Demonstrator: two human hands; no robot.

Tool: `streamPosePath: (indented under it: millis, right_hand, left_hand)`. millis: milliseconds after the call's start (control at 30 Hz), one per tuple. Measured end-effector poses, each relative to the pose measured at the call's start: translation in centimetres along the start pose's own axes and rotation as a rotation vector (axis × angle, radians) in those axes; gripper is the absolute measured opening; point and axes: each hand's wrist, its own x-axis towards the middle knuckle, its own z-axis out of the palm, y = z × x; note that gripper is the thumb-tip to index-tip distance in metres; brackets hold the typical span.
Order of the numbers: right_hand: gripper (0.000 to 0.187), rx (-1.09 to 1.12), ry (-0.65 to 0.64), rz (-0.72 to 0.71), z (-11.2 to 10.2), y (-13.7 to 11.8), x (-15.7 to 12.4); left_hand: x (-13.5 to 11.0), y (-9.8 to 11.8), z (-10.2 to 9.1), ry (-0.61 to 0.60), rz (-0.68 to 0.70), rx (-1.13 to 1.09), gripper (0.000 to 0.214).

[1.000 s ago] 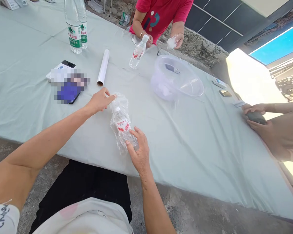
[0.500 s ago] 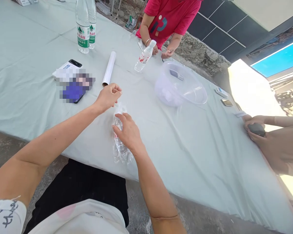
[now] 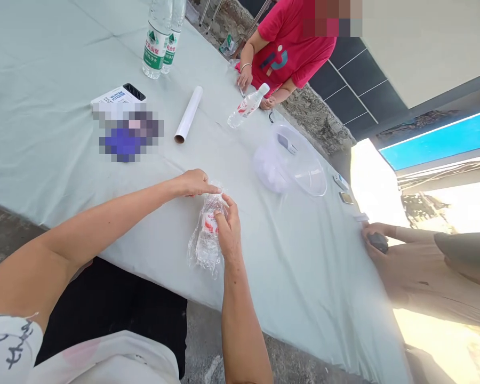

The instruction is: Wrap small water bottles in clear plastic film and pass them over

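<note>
A small clear water bottle with a red-and-white label lies on the cloth in front of me, its cap end pointing away. Loose, crinkled plastic film surrounds it. My right hand grips the bottle's right side near the neck, thumb on top by the label. At the cap end, my left hand is closed, its fingertips at the gathered film; how much film they pinch is partly hidden. Beyond my left hand lies a white roll with a brown core.
A clear plastic bowl stands right of centre. Another small bottle leans near a person in a red shirt. Two large water bottles stand at the back left, near a white box. At right, another person's hand holds something dark.
My left hand has come down to the bottle's cap end from above it. My right hand has closed round the bottle's side. The view has shifted.
</note>
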Motion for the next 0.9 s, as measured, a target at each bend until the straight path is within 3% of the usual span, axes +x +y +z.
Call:
streamPosePath:
  millis: [133, 233, 367, 433, 500, 633, 733, 900]
  right_hand:
    - [0.051, -0.011, 0.039, -0.088, 0.1, 0.4, 0.0]
    - [0.045, -0.045, 0.070, -0.072, 0.4, -0.2, -0.1]
    - [0.041, -0.152, 0.069, 0.001, 1.6, -1.5, -0.4]
    - [0.042, -0.173, 0.081, -0.016, 2.4, -2.1, -0.4]
    - [0.047, -0.163, 0.081, -0.032, 2.9, -2.8, -0.6]
    - [0.053, -0.086, 0.019, -0.024, 2.7, -4.9, -1.5]
    - [0.054, 0.000, -0.029, -0.072, 2.5, -6.9, -2.5]
    - [0.046, 0.005, -0.229, -0.274, 4.2, -8.6, -1.0]
  left_hand:
    - [-1.8, -0.4, 0.0, -0.172, 0.002, -0.056, 0.029]
    - [-2.6, -1.0, 0.3, -0.194, -0.030, -0.121, 0.019]
    - [-3.6, -1.4, 0.6, -0.094, -0.149, -0.360, 0.009]
    - [-4.8, -1.5, 0.5, 0.027, -0.194, -0.511, 0.015]
    - [-6.6, -1.7, 0.4, 0.158, -0.155, -0.554, 0.016]
    - [-11.6, -1.9, 1.1, 0.295, 0.025, -0.404, 0.012]
    - [-14.8, -2.4, 3.0, 0.333, 0.072, -0.201, 0.019]
    - [-16.7, -4.6, 6.9, 0.517, 0.123, 0.182, 0.067]
